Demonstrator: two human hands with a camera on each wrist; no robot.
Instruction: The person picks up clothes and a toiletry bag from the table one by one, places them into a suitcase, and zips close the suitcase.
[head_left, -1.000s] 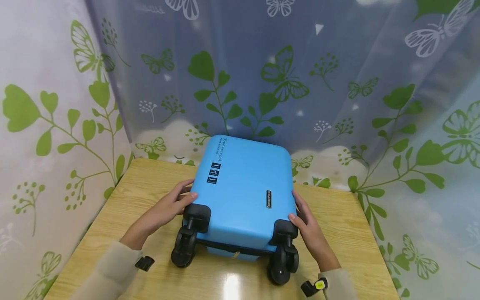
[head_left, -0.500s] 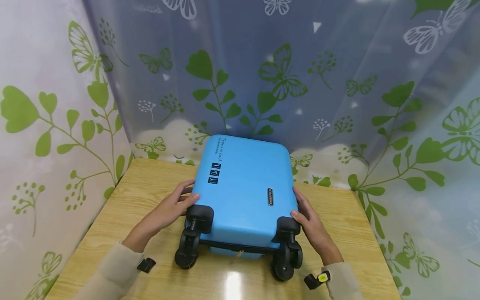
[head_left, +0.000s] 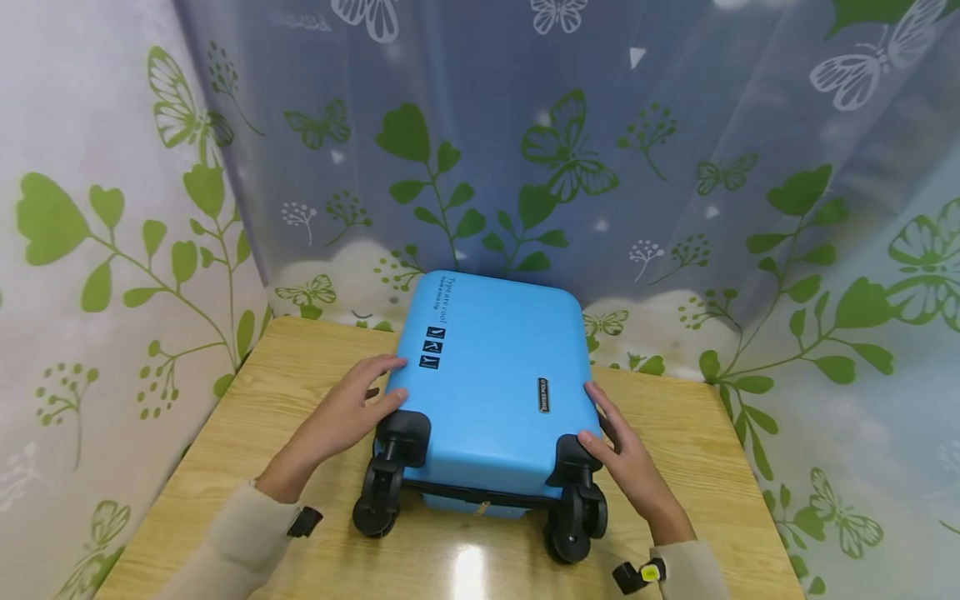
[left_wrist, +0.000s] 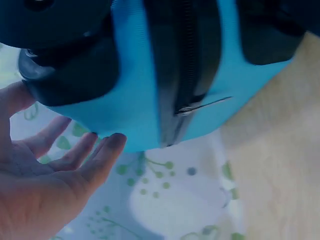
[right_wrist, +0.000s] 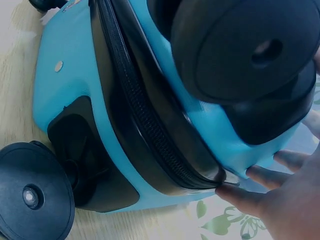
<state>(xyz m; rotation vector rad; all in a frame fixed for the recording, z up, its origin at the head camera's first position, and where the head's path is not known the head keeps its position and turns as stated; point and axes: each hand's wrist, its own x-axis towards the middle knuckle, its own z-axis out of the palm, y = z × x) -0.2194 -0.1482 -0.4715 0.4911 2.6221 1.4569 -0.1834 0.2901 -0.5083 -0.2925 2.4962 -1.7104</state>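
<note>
A bright blue hard-shell suitcase (head_left: 487, 375) lies flat on the wooden table (head_left: 285, 392), its black wheels (head_left: 375, 504) facing me. My left hand (head_left: 348, 412) rests against the case's left edge just above the near-left wheel housing. In the left wrist view the left hand (left_wrist: 45, 185) has straight fingers, their tips touching the blue shell (left_wrist: 135, 75). My right hand (head_left: 630, 467) lies along the right edge, thumb on the near-right wheel housing. In the right wrist view the right hand's fingertips (right_wrist: 235, 192) touch the shell beside the black zipper band (right_wrist: 145, 120).
A curtain (head_left: 675, 167) printed with green leaves and butterflies hangs close around the table's back and sides. The case's far end nearly reaches it. Bare tabletop shows left and right of the case. A zipper pull (left_wrist: 202, 106) sticks out from the case's seam.
My left hand has slid a little farther up the case's left edge. The case's wheel end has shifted slightly to the right. The right hand stays at the right wheel corner.
</note>
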